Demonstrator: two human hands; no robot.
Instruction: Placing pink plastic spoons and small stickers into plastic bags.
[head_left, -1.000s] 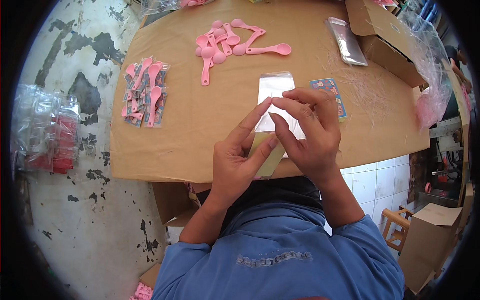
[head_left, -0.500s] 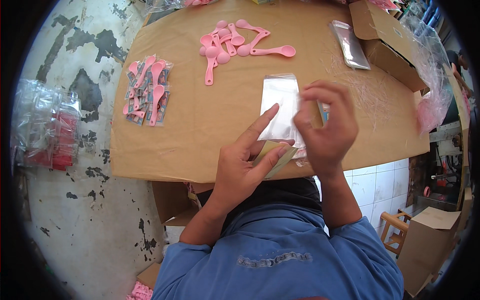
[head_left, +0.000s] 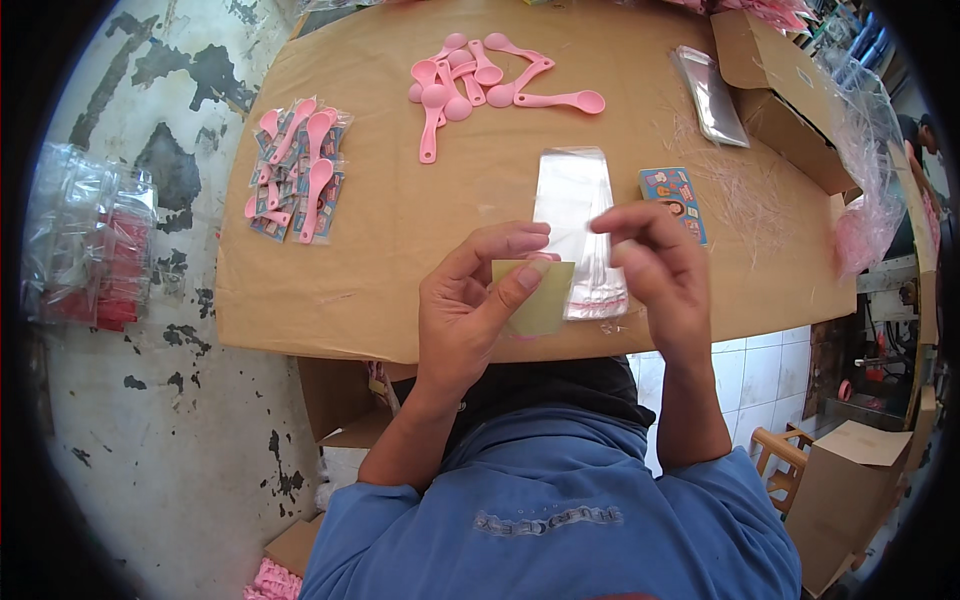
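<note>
One yellowish card [head_left: 540,305] turned in the left hand [head_left: 460,305] (one card stack [head_left: 672,188] rightward).

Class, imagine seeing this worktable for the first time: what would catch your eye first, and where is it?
Probably the loose pink spoons heaped at the far middle of the brown table, then the wrapped pink spoons on its left side. Nearer the person, the left hand holds a yellowish-green card beside the clear bags, with the right hand at their right.
</note>
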